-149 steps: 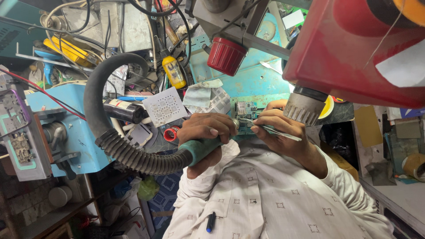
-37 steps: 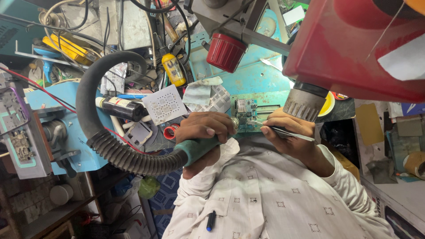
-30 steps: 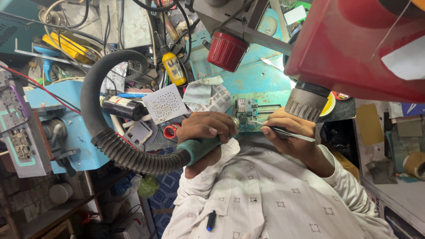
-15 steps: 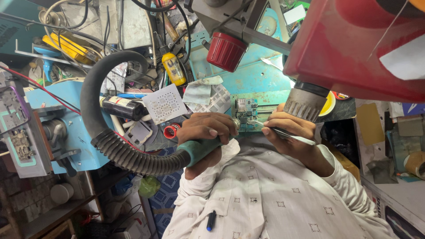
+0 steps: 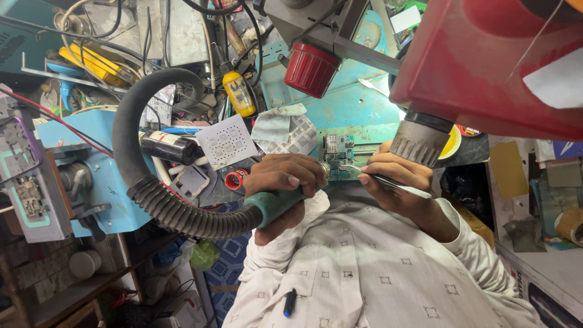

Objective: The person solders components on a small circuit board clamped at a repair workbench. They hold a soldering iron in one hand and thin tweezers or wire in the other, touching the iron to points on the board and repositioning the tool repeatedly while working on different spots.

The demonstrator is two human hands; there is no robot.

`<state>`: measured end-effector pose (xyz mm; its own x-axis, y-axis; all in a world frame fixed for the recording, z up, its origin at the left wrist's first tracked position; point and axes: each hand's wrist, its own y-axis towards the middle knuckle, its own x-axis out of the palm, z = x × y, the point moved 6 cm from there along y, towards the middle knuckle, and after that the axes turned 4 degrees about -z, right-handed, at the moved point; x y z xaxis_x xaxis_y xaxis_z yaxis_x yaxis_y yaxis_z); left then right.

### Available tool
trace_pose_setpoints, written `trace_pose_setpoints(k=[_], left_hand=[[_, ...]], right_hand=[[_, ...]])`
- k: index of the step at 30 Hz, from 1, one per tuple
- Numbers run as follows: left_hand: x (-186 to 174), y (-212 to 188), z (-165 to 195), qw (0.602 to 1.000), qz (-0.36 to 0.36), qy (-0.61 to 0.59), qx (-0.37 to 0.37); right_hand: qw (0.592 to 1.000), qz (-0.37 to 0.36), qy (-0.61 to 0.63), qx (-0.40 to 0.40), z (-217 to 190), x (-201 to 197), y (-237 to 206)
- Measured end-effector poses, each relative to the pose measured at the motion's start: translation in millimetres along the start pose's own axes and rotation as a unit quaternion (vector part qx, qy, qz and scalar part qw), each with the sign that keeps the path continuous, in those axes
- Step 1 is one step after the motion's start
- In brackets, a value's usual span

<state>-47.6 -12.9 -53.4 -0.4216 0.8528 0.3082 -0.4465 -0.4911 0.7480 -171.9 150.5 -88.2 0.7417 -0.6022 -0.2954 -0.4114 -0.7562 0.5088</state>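
Circuit board (image 5: 337,153) sits on the teal bench mat (image 5: 358,106), right at the near edge, just above my two hands. All round it the bench is crowded: cables hanging down, a yellow bottle (image 5: 238,93) standing behind, a white perforated stencil plate (image 5: 222,142) lying to one side, a red knob (image 5: 311,69) hanging overhead, and a big red housing (image 5: 498,67) with a ribbed grey barrel (image 5: 420,141) filling the top corner. A blue machine body (image 5: 100,176) stands at the far side, shelves below it.

Board itself: small, green, roughly rectangular, silver shielded parts packed on its face, lying flat.

One hand (image 5: 285,176), the one on the hose side, is wrapped fully closed round the teal handle of the hot-air tool (image 5: 276,205), fingers curled over the top, nozzle end pointing at the board; its nozzle tip I cannot make out. Black ribbed hose (image 5: 176,212) loops off from that handle in one big arc. My other hand (image 5: 388,179) pinches thin metal tweezers (image 5: 379,177), fingers closed on them, tips reaching onto the board's edge.

Count: one board, one hot-air tool, one hose, one pair of tweezers, one stencil plate, one blue pen (image 5: 289,302) clipped on my white shirt (image 5: 370,273).
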Motion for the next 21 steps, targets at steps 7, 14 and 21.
trace_pose_setpoints(k=[7,14,21], left_hand=[[-1.1,0.0,-0.6,1.000,-0.001,-0.003,0.006],[-1.0,0.0,-0.7,1.000,-0.002,-0.005,0.007],[-1.6,-0.3,-1.4,1.000,0.000,-0.007,0.016]], right_hand=[[1.000,-0.006,-0.007,0.008,1.3,-0.1,-0.2],[1.000,-0.004,-0.009,0.010,0.6,0.1,-0.1],[1.000,-0.004,-0.001,0.009,0.4,-0.8,1.0]])
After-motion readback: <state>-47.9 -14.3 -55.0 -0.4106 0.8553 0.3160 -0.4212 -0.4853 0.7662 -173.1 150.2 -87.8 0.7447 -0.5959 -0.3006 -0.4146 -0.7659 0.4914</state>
